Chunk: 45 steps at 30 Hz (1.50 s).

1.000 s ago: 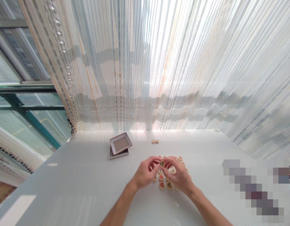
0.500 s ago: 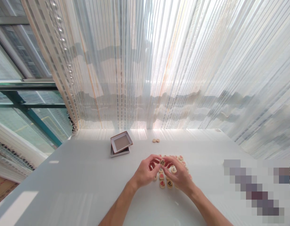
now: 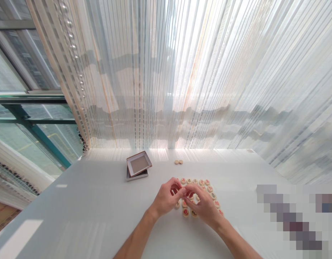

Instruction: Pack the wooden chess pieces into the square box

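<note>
I observe my left hand and right hand meeting fingertip to fingertip above a cluster of round wooden game pieces on the white table. Fingers curl inward; whether they pinch a piece I cannot tell, since the hands cover that spot. An open box sits well apart to the left rear, two stray pieces beyond the cluster, sheer curtains behind.

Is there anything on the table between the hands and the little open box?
Nothing visible. The left hand and right hand meet over the round game pieces, and the white table is bare from there to the box. Two more pieces lie off to the side.
</note>
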### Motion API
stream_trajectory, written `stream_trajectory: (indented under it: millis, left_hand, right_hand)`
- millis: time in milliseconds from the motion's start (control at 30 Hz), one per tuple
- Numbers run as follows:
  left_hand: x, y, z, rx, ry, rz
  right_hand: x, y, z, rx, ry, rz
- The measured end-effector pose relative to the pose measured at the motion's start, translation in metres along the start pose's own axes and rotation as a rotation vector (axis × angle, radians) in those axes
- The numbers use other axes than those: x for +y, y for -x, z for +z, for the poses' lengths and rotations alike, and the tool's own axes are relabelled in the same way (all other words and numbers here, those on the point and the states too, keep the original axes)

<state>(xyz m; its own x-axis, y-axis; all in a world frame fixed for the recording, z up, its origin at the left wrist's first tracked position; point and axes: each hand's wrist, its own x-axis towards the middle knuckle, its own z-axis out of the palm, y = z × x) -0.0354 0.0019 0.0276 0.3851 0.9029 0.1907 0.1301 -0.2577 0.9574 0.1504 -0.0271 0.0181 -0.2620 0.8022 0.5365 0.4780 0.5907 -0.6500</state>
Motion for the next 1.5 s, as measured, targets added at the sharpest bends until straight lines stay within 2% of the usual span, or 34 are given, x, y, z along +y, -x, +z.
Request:
stream_trajectory:
  millis: [500,867,967,1100,1300,1500]
  left_hand:
    - [0.005,0.000,-0.008,-0.083,0.061,-0.019]
    - [0.003,-0.006,-0.027,0.021,0.133,-0.013]
    - [0.000,-0.007,-0.025,0.026,0.120,-0.017]
    - [-0.001,-0.005,-0.016,-0.021,0.072,-0.030]
    - [0.002,-0.001,-0.007,-0.058,-0.011,0.010]
    - [-0.001,0.000,-0.002,-0.081,-0.026,0.012]
  right_hand:
    - [0.009,0.000,0.000,0.006,-0.048,0.033]
    - [0.012,0.000,-0.002,0.081,-0.052,0.016]
    - [0.010,-0.001,-0.002,0.080,-0.058,0.011]
    - [0.007,0.000,-0.001,0.058,-0.062,0.019]
    - [0.004,0.001,-0.001,0.020,-0.097,0.075]
    - [0.002,-0.001,-0.003,0.032,-0.095,0.090]
